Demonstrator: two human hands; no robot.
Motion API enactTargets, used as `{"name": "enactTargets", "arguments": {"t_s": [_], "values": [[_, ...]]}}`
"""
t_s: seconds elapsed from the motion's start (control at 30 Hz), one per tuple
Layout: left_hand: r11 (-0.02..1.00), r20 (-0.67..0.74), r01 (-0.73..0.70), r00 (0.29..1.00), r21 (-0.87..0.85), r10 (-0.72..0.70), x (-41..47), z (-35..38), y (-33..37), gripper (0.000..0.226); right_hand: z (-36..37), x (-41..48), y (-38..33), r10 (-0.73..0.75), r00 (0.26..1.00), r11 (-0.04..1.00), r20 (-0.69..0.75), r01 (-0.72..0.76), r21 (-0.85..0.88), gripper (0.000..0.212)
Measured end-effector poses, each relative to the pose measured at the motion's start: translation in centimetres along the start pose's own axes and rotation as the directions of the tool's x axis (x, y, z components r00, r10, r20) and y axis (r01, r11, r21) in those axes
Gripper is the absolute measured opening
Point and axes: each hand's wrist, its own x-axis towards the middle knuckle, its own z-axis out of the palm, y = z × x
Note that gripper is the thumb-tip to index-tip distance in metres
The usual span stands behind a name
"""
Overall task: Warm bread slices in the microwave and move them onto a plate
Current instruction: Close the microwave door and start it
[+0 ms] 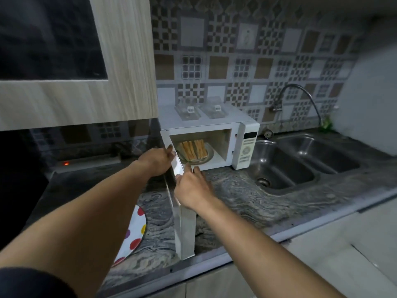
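— Currently, what is the state of the fingers?

— The left hand [158,160] grips the top edge of the open microwave door [185,229], with its fingers [170,152] curled over that edge. The right hand [194,187] holds nothing. Its fingers [189,168] are nearly straight, close together, and lie against the inner side of the door. The right thumb is hidden.

— Where is the bread relative to those fingers?

— The bread slices [194,149] lie straight ahead of the right fingertips, just inside the mouth of the microwave [247,145]. They stand on a glass dish [209,157] in the left half of the cavity. The right hand is the nearer one. The left hand is beside the cavity, outside the door edge.

— What is the orientation of the bread?

— The slices stand on edge, leaning together. The row runs left to right across the cavity. Each slice's crust line appears to run front to back, pointing toward the opening.

— What does the next move require?

— Probably a forward reach by the right hand while the left hand steadies the door. Whether the bread is already warmed cannot be told.

— Where is the destination?

— A dotted plate [135,231] lies on the counter [247,201], left of the door and near the person, well apart from the bread.
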Motion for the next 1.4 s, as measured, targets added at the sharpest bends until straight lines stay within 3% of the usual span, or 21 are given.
{"name": "enactTargets", "arguments": {"t_s": [0.13,0.37,0.57,0.93,1.1,1.4], "values": [[0.998,0.033,-0.039,0.999,0.045,0.038,0.8,0.5,0.5,0.056,-0.5,-0.1,-0.2,0.038,0.999,0.996,-0.018,-0.039,-0.075,0.069],[0.993,-0.016,-0.111,0.994,0.050,0.112,2.0,1.5,3.0,0.048,-0.6,1.0,3.0,-0.090,0.981,0.933,-0.171,0.023,-0.359,0.070],[0.996,-0.123,-0.084,0.989,-0.014,0.081,4.3,4.3,4.7,0.062,-3.7,5.4,9.3,-0.138,0.964,0.897,-0.229,0.023,-0.441,0.059],[0.992,-0.278,0.058,0.960,0.114,-0.024,10.1,7.8,9.1,0.101,-8.8,14.5,17.4,-0.404,0.887,0.772,-0.225,0.198,-0.604,0.059],[0.984,-0.288,0.113,0.955,0.138,-0.069,12.5,8.3,10.4,0.114,-8.8,18.8,19.4,-0.465,0.840,0.788,-0.279,0.250,-0.563,0.060],[0.963,-0.368,0.223,0.917,0.150,-0.155,16.1,8.8,12.2,0.076,-9.7,25.8,21.6,-0.565,0.771,0.753,-0.293,0.337,-0.565,0.064]]}}
